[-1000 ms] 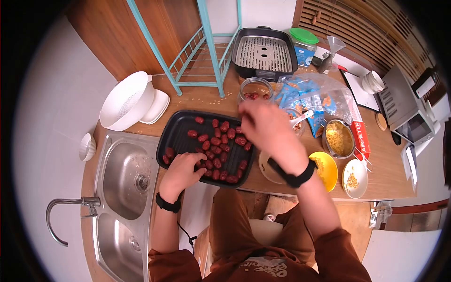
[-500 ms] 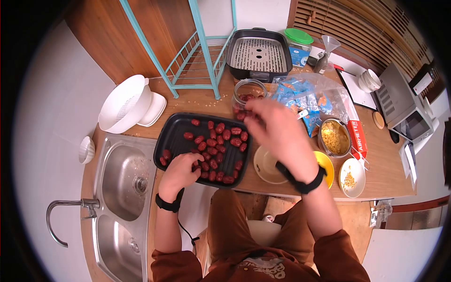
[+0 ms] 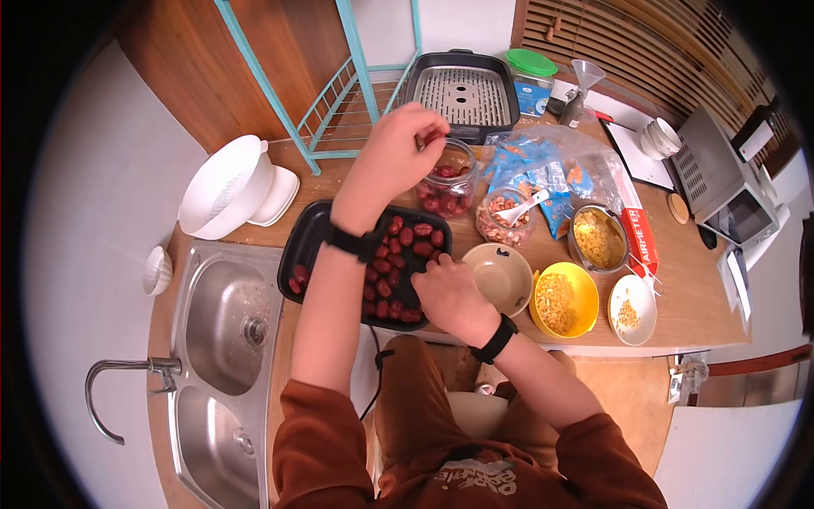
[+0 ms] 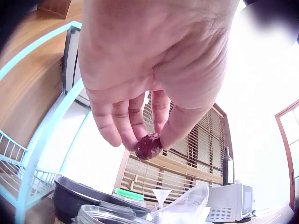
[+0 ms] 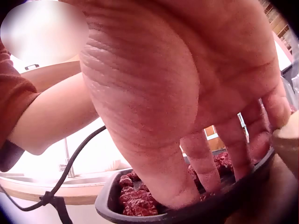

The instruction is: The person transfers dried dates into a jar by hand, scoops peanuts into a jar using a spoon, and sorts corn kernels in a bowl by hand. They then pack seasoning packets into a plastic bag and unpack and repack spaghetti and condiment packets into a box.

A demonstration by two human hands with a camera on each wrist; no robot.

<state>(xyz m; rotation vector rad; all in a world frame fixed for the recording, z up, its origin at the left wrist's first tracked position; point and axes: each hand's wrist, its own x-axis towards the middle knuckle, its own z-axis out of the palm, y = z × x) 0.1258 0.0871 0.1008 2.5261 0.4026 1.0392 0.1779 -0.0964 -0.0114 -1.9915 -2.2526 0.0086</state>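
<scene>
Pinching left hand (image 3: 397, 154) near jar (image 3: 447, 192)

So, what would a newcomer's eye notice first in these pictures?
Probably the left hand, pinching a red date near the open glass jar. Next, the red dates in the black pan, where the right hand reaches in; then the bright yellow bowl to the pan's right.

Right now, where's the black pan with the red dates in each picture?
Head: in the middle, the black pan sits right of the sink, with red dates inside.
Left wrist: not in it; the dark griddle at bottom left is another one.
Right wrist: at the bottom, under the fingers.
Shared landmark: the sink, in the head and right wrist views only.
</scene>
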